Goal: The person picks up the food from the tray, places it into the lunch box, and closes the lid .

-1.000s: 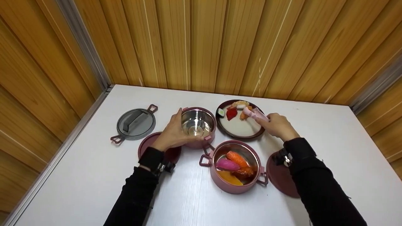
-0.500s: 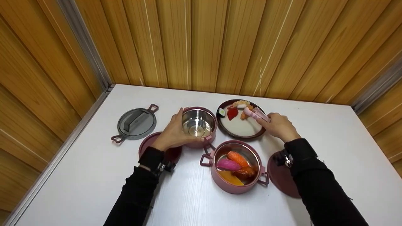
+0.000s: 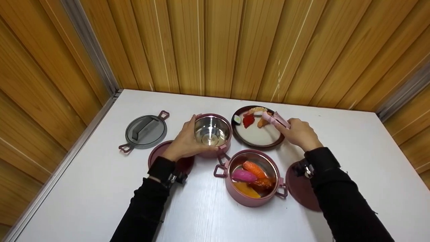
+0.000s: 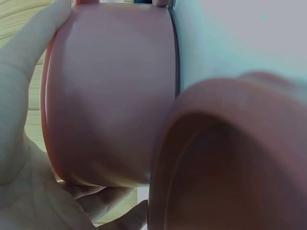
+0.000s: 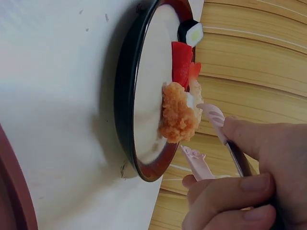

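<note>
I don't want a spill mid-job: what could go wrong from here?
Slip: the slender pale-pink tongs in the right hand stand open, so the bumpy golden-brown fried piece may escape as they close.
Nudge: the flat, glossy red piece lies close beside it and could get pushed.
Bump: the left hand holds the round pink steel-lined pot close to the nearer pink pot holding food pieces, so a shift might knock them together.

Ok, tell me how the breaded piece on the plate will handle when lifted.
The breaded piece likely won't slip from the tongs, given its bumpy surface. Its lumpy outline suggests little rolling. It looks moulded, so probably stiff.
</note>
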Tool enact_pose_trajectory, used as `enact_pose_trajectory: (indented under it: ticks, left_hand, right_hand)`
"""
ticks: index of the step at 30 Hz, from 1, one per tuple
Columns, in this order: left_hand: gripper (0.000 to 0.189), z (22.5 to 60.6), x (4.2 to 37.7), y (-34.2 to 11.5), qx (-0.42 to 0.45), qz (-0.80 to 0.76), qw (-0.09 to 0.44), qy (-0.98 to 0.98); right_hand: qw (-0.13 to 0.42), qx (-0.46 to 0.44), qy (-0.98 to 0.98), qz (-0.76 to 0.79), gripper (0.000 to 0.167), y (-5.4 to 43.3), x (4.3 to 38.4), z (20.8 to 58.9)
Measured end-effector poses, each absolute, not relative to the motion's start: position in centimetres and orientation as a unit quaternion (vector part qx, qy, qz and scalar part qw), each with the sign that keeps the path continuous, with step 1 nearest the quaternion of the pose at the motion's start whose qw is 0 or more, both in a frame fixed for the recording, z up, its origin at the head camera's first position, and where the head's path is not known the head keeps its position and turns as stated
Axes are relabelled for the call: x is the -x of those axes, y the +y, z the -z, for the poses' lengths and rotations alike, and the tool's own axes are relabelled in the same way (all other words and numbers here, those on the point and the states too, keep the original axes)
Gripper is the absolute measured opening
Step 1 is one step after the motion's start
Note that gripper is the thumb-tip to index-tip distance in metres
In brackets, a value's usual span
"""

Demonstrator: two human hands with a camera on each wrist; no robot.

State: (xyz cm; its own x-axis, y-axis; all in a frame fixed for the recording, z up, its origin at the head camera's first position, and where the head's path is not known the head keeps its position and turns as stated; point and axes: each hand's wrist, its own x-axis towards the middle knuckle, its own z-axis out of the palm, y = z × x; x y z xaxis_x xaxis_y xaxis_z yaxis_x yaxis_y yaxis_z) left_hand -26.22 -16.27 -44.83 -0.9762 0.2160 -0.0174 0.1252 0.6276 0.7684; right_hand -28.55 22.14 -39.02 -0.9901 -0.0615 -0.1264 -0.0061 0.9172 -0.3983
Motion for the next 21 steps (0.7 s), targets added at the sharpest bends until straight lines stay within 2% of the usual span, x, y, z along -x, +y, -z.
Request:
enact_pose_trajectory:
  ticks: [6,11,21]
  left_hand:
    - [0.154,44.8,26.2,-16.1,-0.096,-0.428,0.050,0.897]
    - [0.154,45.0,26.2,-15.9,-0.092,-0.431,0.058,0.896]
    - [0.153,44.9,26.1,-16.2,-0.088,-0.423,0.063,0.900]
  right_hand:
    - [0.032,-0.012,0.984,0.178,0.059,20.6,28.2,39.7]
    - [0.000,-0.004,0.990,0.143,0.056,20.4,27.7,39.9]
    - [-0.011,0.011,0.992,0.125,0.054,20.7,27.0,39.6]
